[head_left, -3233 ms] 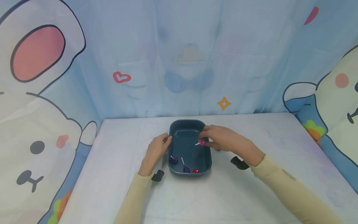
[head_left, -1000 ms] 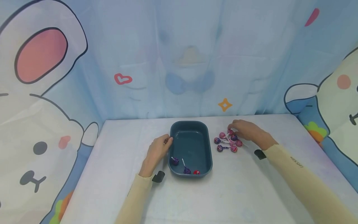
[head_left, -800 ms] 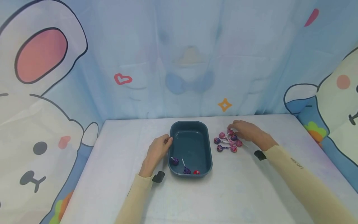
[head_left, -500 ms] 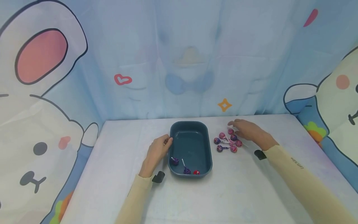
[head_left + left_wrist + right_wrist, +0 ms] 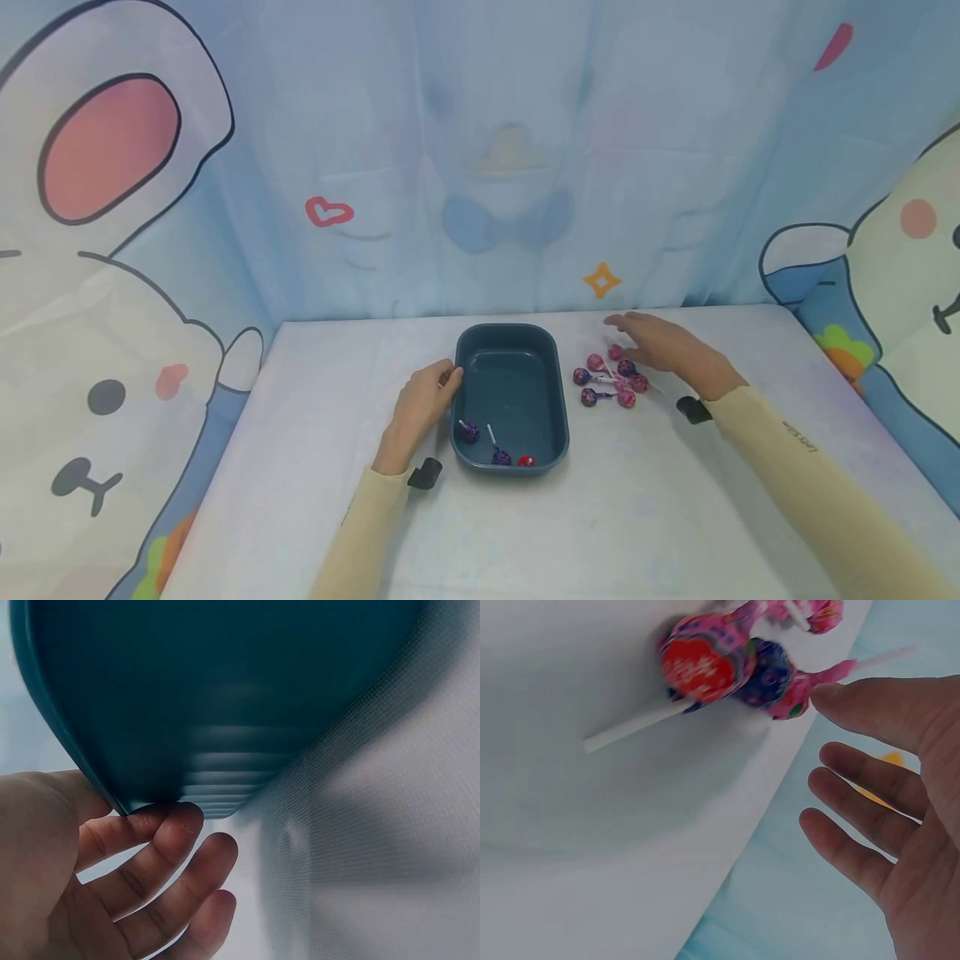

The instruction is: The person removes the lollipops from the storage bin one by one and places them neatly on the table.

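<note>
My left hand [image 5: 422, 407] grips the left rim of a dark teal rectangular box [image 5: 510, 375], thumb at the edge and fingers against the outer wall in the left wrist view. Inside the box, toward its near end, are two purple-wrapped lollipops, one [image 5: 500, 457] with its stick upward, and a red-wrapped candy [image 5: 527, 461]. To its right lies a loose pile of pink and blue-purple lollipops [image 5: 626, 398]. Over the pile's far right side hovers my right hand [image 5: 663, 346], fingers spread and holding nothing. In the right wrist view its thumb tip appears right by a pink lollipop [image 5: 799, 694].
The box and pile rest on a white-covered table [image 5: 322, 400]. Behind the table hangs a light blue curtain [image 5: 360, 150] with cartoon prints, its lower edge meeting the table's far edge. Black wrist cameras sit under both wrists.
Earlier my right hand held a pink lollipop over the box; then it moved right to the pile. Its fingers have since spread and lifted off a pink lollipop there. My left hand stays put.
</note>
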Tool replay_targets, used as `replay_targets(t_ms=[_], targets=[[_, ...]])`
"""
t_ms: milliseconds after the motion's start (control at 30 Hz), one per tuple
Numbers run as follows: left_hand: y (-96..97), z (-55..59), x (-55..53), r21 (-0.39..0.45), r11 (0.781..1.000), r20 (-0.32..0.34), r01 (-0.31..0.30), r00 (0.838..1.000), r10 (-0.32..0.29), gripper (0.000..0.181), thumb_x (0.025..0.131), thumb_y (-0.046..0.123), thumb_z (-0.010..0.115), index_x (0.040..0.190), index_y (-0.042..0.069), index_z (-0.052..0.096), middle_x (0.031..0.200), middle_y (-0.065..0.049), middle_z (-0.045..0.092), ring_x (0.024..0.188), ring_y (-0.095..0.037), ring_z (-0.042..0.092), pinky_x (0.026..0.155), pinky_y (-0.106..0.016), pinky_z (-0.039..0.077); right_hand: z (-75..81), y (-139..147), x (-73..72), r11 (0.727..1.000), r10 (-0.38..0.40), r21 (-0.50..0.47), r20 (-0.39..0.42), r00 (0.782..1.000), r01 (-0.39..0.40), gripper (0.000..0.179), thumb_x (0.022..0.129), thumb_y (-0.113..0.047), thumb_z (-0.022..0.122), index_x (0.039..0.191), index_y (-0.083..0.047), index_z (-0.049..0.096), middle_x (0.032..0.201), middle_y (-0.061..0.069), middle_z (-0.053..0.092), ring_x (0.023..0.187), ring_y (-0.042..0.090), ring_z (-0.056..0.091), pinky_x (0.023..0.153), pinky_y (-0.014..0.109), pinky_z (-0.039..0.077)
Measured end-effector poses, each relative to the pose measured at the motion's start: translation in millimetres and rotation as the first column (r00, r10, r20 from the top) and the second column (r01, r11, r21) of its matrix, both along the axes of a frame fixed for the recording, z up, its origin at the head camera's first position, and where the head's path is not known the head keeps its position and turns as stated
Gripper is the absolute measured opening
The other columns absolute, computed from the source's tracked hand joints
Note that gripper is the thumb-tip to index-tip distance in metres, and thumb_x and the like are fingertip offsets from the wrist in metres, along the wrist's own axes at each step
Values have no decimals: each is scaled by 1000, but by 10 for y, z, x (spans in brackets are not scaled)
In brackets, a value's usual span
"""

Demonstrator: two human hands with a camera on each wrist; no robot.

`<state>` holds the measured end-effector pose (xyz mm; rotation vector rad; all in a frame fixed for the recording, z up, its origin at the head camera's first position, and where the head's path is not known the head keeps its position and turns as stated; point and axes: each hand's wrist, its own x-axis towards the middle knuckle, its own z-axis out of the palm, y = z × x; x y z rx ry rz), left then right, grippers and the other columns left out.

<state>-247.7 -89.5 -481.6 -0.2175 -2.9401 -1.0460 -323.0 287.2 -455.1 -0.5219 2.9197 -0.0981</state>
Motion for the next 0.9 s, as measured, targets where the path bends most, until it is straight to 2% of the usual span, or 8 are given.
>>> replay_targets(t_ms=[267, 433, 667, 900], targets=[[1, 0, 5, -4, 1000, -1, 0, 1000, 0, 27, 95, 40, 43, 83, 19, 56, 73, 4, 57, 61, -12, 51, 54, -25, 40, 78, -122, 52, 999, 34, -13, -23, 999, -35, 56, 87, -23, 62, 136, -9, 39, 138, 23, 41, 127, 42, 36, 99, 56, 32], [-1, 4, 10, 0, 1000, -5, -1, 1000, 1, 28, 96, 40, 43, 81, 19, 55, 71, 4, 57, 60, -12, 50, 53, -26, 39, 180, -217, 122, 997, 77, -20, -45, 996, -78, 59, 85, -18, 65, 137, -8, 38, 137, 23, 42, 126, 41, 39, 97, 55, 34], [-1, 1, 0, -8, 1000, -6, -3, 1000, 3, 28, 95, 40, 43, 82, 19, 55, 72, 4, 58, 60, -12, 51, 53, -26, 39, 303, -383, 217, 988, 146, -45, -84, 986, -150, 65, 80, -22, 71, 136, -9, 40, 133, 19, 46, 122, 37, 45, 95, 51, 39], [2, -5, 0, -6, 1000, -4, -3, 1000, 3, 28, 95, 40, 43, 82, 19, 55, 72, 3, 57, 60, -12, 50, 53, -26, 39, 393, -557, 304, 980, 190, -37, -111, 976, -195, 64, 81, -24, 70, 136, -12, 40, 132, 16, 48, 118, 33, 49, 92, 49, 42]])
